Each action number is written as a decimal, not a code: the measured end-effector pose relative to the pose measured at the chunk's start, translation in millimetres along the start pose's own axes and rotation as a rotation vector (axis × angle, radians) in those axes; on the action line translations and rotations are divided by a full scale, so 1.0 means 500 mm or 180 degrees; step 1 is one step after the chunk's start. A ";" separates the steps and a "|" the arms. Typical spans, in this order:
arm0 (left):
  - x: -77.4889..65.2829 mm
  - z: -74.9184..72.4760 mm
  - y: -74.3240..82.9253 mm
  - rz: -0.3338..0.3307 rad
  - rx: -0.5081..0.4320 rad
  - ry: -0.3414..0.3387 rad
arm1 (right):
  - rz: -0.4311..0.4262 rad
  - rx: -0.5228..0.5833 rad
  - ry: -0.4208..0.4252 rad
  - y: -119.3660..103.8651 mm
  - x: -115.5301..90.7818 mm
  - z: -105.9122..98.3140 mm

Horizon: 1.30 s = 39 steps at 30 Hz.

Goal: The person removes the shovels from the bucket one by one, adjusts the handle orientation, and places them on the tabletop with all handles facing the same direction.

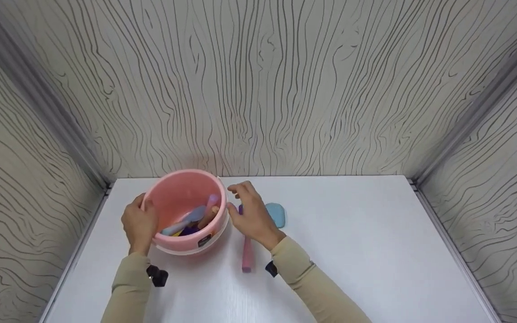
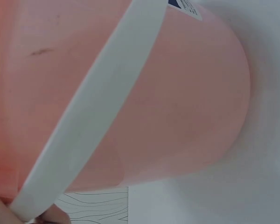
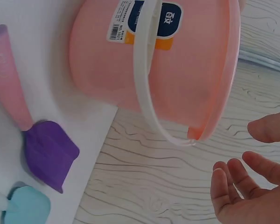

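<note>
Wood-grain patterned wall panels [image 1: 263,80] rise past the person's fingertips, and the white worktop [image 1: 366,246] spreads out beneath both hands. Between the hands is a round pink plastic bucket [image 1: 175,193], its mouth open to me. The left hand [image 1: 140,220] grips its rim, thumb over the inside and fingers outside; the right hand [image 1: 251,213] holds nothing, its fingers loosely bent and parted, just off the opposite side of the rim. A white curved plastic handle [image 2: 91,109] slants down the bucket's outside to the left fingers. Under the right hand, partly hidden by it, lies a toy spade with a pink handle and purple blade [image 3: 26,125]; just outside that hand is a light-blue, rounded flat tool [image 1: 276,215]. Inside the bucket, between the two sets of fingers, rest a pale-blue toy shovel [image 1: 194,214], a brown piece [image 1: 209,217], a lilac piece [image 1: 212,202] and some yellow and dark purple bits, too covered to make out.
</note>
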State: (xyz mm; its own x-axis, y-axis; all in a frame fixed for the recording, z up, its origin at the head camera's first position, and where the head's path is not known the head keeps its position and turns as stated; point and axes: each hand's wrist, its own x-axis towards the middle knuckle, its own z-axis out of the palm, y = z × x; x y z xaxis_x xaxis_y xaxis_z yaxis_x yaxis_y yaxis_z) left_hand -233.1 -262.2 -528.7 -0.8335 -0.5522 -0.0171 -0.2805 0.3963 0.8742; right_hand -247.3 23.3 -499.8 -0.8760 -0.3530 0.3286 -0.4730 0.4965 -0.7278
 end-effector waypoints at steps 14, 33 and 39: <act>0.000 -0.004 0.001 0.0036 -0.0068 0.0053 | -0.0302 -0.0078 -0.1371 -0.090 0.072 0.100; -0.009 0.002 -0.014 0.0186 0.0069 0.0086 | -0.0200 -0.0514 -0.2187 -0.103 0.099 0.186; 0.000 -0.002 -0.009 0.0196 0.0017 0.0071 | -0.0557 -0.0352 -0.2611 -0.106 0.127 0.202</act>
State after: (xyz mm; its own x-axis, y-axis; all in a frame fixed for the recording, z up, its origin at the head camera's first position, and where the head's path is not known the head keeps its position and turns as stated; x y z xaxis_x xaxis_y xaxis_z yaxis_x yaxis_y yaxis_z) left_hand -231.2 -264.8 -532.0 -0.8385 -0.5428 0.0474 -0.2316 0.4339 0.8707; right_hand -268.6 -105.5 -501.2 -0.4637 -0.8747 -0.1410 -0.6394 0.4406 -0.6301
